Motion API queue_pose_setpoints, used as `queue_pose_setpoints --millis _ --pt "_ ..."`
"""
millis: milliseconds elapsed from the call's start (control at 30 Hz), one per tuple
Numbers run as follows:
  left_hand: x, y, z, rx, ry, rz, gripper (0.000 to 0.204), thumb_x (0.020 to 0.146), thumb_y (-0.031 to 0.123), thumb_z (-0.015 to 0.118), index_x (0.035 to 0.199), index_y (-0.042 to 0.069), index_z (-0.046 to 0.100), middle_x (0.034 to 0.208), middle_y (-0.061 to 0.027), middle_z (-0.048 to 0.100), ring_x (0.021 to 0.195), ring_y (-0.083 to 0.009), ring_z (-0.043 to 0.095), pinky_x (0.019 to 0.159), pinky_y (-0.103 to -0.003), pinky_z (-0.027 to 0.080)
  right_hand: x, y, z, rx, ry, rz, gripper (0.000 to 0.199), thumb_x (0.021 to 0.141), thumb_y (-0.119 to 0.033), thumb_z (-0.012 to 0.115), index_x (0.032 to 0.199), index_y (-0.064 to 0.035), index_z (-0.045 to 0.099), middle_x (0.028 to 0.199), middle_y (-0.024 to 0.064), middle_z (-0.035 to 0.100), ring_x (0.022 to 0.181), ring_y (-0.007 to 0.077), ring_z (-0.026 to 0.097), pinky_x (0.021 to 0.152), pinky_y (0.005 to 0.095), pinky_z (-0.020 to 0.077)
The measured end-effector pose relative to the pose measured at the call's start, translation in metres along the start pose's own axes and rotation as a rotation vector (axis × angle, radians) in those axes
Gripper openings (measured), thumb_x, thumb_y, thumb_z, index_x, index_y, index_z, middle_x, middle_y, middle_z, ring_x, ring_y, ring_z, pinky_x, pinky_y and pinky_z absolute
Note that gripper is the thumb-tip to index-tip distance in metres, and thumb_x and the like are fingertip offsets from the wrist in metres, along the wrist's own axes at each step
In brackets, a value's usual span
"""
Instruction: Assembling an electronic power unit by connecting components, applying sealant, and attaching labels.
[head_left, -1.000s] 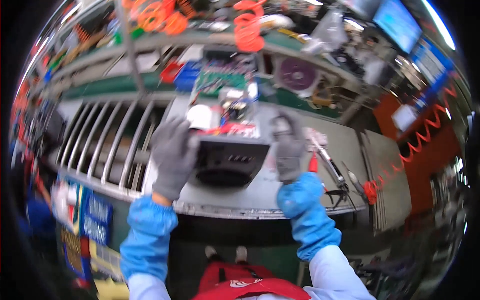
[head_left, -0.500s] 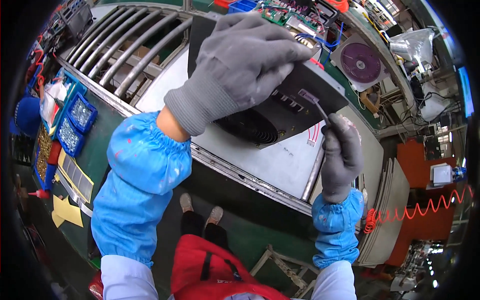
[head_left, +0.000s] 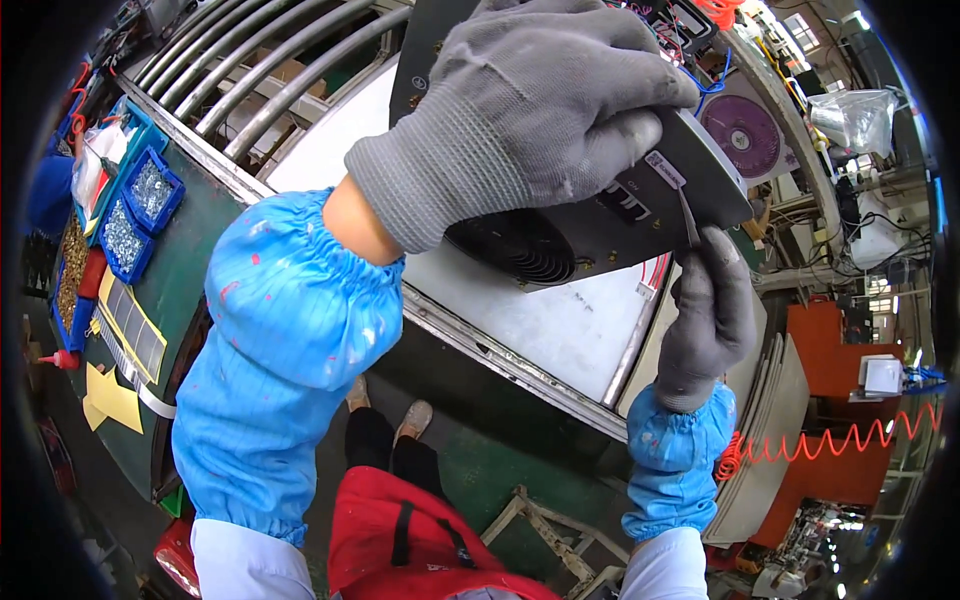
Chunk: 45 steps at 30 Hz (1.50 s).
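Note:
My left hand, in a grey knitted glove, is closed over the upper edge of a dark metal equipment casing. The casing is tilted up above a white surface, and a round fan grille shows in its near face. Near the right end of that face is a small pale label. My right hand, also gloved, pinches a thin pointed metal tool. The tool's tip is at or just below the label; whether it touches cannot be told. The far side of the casing is hidden.
Metal rollers run at the upper left. Blue bins of small fasteners and yellow sheets lie on the green bench at left. To the right are a coiled orange hose, stacked boards and a purple disc.
The view has shifted a little. The casing and both hands now appear farther right, and the left hand covers more of the casing's face. The tool's tip stays by the label.

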<state>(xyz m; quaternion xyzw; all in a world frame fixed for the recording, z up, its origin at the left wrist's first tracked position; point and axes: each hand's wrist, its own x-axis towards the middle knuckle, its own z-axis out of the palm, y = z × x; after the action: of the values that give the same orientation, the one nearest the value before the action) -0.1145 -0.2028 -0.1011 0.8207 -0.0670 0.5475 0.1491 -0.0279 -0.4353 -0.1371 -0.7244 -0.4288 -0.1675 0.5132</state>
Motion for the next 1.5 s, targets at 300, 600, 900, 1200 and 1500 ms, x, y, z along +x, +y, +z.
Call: queue_pose_setpoints --millis 300,600,900,1200,1500 --pt "0.007 0.009 0.008 0.056 -0.158 -0.126 0.042 0.069 0.042 0.079 0.103 0.019 0.072 0.102 -0.0022 0.065 0.1 -0.0237 0.063 0.091 -0.042 0.046 0.0 0.0 -0.001 -0.032 0.026 0.02 0.024 0.087 0.009 0.06 0.109 0.0062 0.067 0.098 0.0133 0.068 0.09 0.0197 0.063 0.083 0.0303 0.0498" --pt "-0.022 0.033 0.016 0.268 0.038 -0.041 0.063 0.072 0.049 0.076 0.122 0.013 0.061 0.121 -0.0079 0.059 0.117 -0.0318 0.053 0.108 -0.051 0.034 -0.078 -0.016 -0.002 -0.01 -0.109 0.443 0.022 0.09 0.002 0.057 0.111 0.0051 0.065 0.094 0.0111 0.066 0.089 0.0162 0.062 0.081 0.0277 0.0489" --pt "-0.353 0.123 -0.15 0.076 -0.521 -1.534 0.036 0.088 0.036 0.063 0.11 0.008 0.066 0.11 -0.0143 0.065 0.106 -0.0332 0.061 0.093 -0.042 0.048 -0.208 -0.028 0.03 0.221 -0.765 0.961 0.029 0.089 -0.009 0.056 0.112 0.0061 0.065 0.098 0.0116 0.068 0.09 0.0198 0.063 0.083 0.0314 0.05" --pt "-0.376 0.086 -0.401 0.792 0.064 -1.593 0.026 0.086 0.025 0.064 0.106 0.009 0.067 0.103 -0.0153 0.067 0.098 -0.0321 0.064 0.089 -0.041 0.05 -0.194 -0.13 0.168 0.383 -1.256 1.088 0.029 0.086 -0.01 0.057 0.11 0.0031 0.067 0.075 0.0009 0.06 0.06 0.0062 0.052 0.052 0.0206 0.0398" --pt "-0.393 -0.052 -0.437 0.987 -0.558 -1.281 0.052 0.087 0.033 0.06 0.131 0.007 0.052 0.139 -0.0144 0.05 0.135 -0.0317 0.04 0.113 -0.044 0.028 -0.126 -0.327 0.437 0.389 -1.56 0.728 0.036 0.086 -0.017 0.055 0.115 -0.0004 0.068 0.08 0.0052 0.065 0.054 0.0107 0.056 0.044 0.0248 0.0424"
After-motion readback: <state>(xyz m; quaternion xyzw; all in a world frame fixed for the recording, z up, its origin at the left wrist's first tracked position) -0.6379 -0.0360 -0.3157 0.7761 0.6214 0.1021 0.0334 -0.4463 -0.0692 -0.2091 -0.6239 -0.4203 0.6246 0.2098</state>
